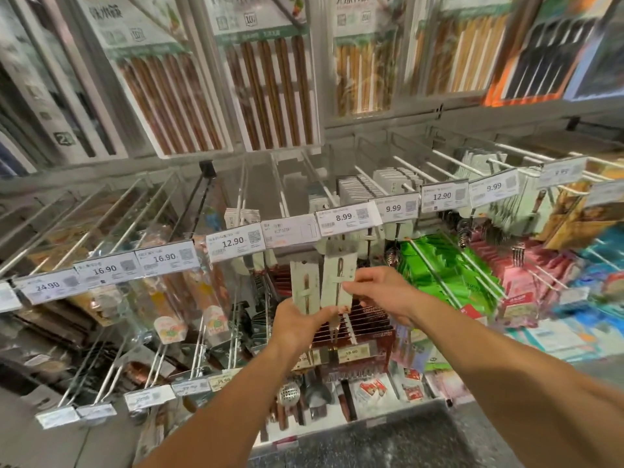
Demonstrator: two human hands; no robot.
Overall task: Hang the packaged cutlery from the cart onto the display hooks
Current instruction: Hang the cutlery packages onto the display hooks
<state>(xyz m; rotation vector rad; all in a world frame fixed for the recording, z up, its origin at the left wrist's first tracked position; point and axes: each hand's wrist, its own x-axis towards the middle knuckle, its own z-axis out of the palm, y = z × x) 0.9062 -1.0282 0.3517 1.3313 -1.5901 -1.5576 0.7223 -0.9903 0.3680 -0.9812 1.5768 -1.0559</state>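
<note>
- At the bottom of the frame our two bare forearms rose toward the centre, over a dark speckled surface [388, 444] at the lower edge.
- Our left hand [299, 324] sat just below centre, fingers curled up around the bottom of a white carded cutlery pack [305, 282].
- Our right hand [381, 292], slightly right of centre, pinched the side of a second white cutlery pack [339, 282] between thumb and fingertips; the two packs stood upright side by side, touching or nearly so.
- Both packs were held just under the row of price tags, below the 8.99 tag [347, 216] and the blank tag [292, 229] to its left.
- Behind them, white display hooks [317, 184] ran back to the wall, some bare, some holding carded packs.
- At the top of the frame hung boxed chopstick sets [270, 92], blurred.
</note>
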